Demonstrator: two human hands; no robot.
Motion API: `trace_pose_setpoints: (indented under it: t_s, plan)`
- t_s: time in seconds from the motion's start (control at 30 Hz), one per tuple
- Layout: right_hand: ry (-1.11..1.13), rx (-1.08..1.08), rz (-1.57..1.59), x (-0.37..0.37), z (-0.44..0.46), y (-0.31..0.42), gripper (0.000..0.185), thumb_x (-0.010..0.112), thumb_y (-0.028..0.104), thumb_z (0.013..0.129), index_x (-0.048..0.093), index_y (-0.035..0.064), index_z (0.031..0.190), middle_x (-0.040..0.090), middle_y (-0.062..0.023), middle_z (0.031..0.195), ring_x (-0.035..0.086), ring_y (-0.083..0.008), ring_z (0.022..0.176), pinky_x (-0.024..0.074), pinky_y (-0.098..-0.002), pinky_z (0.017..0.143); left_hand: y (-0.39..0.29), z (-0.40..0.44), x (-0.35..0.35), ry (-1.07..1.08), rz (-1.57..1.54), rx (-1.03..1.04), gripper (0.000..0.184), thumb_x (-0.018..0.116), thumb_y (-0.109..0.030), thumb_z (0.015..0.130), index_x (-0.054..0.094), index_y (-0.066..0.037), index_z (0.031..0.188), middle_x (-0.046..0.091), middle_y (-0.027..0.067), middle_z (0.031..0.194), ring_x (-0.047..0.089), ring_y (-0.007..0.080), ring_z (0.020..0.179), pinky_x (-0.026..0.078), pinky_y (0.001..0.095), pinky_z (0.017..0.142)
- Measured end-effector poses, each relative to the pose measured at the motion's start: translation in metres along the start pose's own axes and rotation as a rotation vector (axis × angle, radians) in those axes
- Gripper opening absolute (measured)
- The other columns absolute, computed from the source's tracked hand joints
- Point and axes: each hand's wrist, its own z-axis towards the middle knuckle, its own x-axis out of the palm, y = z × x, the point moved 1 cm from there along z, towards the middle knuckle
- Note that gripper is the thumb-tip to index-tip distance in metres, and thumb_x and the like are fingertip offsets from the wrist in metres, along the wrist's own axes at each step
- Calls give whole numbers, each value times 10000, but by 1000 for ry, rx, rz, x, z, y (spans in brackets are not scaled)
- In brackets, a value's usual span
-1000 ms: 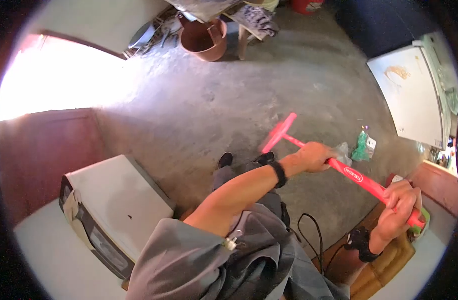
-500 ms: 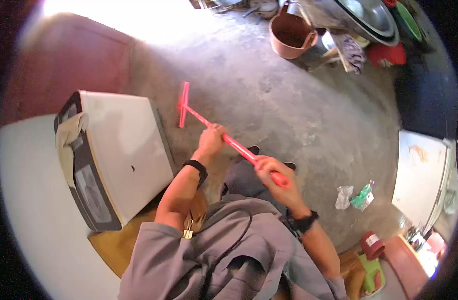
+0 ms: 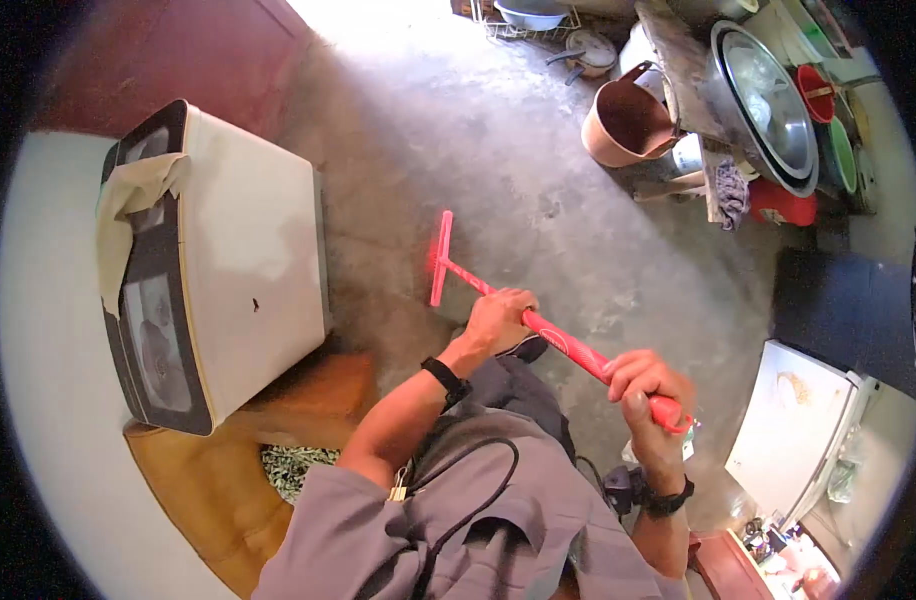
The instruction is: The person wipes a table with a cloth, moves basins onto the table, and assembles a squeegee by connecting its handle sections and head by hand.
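Note:
A red broom with a T-shaped head and a long handle slants across the view in front of me. The hazy red edge on the far side of its head looks like bristles. Midway down the handle, my left hand is closed around it. My right hand grips the handle close to its rounded end, which sticks out below the fingers. The broom head is over the grey concrete floor; whether it touches the floor I cannot tell.
At left stands a white box-like appliance with a beige cloth over its dark edge, beside a brown leather seat. A brown bucket, large metal basin and wooden stand are upper right. A white fridge is at right.
My view has turned and shifted. The broom and both hands appear farther right and lower in the frame, still in the same two-handed grip. The plastic bags on the floor are now mostly hidden.

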Motion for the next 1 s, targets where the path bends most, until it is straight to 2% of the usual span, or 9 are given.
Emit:
trace_pose_setpoints:
  t_s: [0.07,0.13,0.2,0.33,0.57,0.73,0.83,0.93,1.0]
  plan:
    - [-29,-59,-17,4,-5,3,187,630,135,834,542,44,697,604,-64,699,606,-242,798,475,-353,752,0,5,-3,-51,32,11,138,671,-155,694,605,-138,814,617,72,806,611,287,820,497,413,662]
    - [-20,-82,7,7,-16,-17,181,617,86,845,529,33,696,611,-70,743,605,-224,819,473,-341,751,14,10,-6,-55,98,18,133,665,-149,696,607,-138,815,613,72,809,607,292,816,497,415,664]
    - [-188,116,21,12,-33,-38,178,592,20,854,511,18,695,613,-75,791,602,-205,845,468,-318,755,29,7,4,-38,150,25,128,659,-142,698,609,-139,815,608,71,812,602,297,812,497,416,667]
    - [-334,135,-54,4,-57,-43,184,564,-29,855,501,6,685,609,-76,793,600,-178,832,467,-290,732,40,12,63,36,78,110,143,662,-135,699,618,-128,834,616,74,831,594,316,807,496,426,692]
    - [-591,-37,-320,-75,-98,4,224,599,33,831,492,21,635,566,-56,619,533,-156,590,413,-280,555,-92,35,160,315,-224,389,188,670,-205,715,639,-93,862,645,107,839,612,340,837,499,436,695]
    - [-726,-123,-361,-92,-110,21,238,604,50,814,473,31,616,559,-53,597,536,-167,563,417,-282,538,-162,40,181,484,-359,417,169,632,-185,740,627,-71,864,651,129,827,617,358,788,489,447,671]
    - [-716,-214,-331,-99,-105,43,258,603,88,821,465,40,608,555,-49,586,550,-176,558,428,-287,535,-183,46,157,386,-330,427,163,620,-158,736,616,-67,872,649,132,840,620,353,781,490,443,660]
    - [-622,-285,-300,-100,-86,48,282,598,145,837,466,55,604,558,-45,590,568,-183,567,454,-300,559,-164,64,116,184,-205,465,210,613,-130,749,604,-101,957,630,89,870,618,310,829,496,416,683]
    - [-516,-334,-165,-87,-62,37,283,600,151,841,462,62,609,564,-49,608,577,-188,592,465,-308,577,-133,82,79,99,-138,366,234,627,-103,730,610,-112,963,626,88,852,623,306,842,509,413,709]
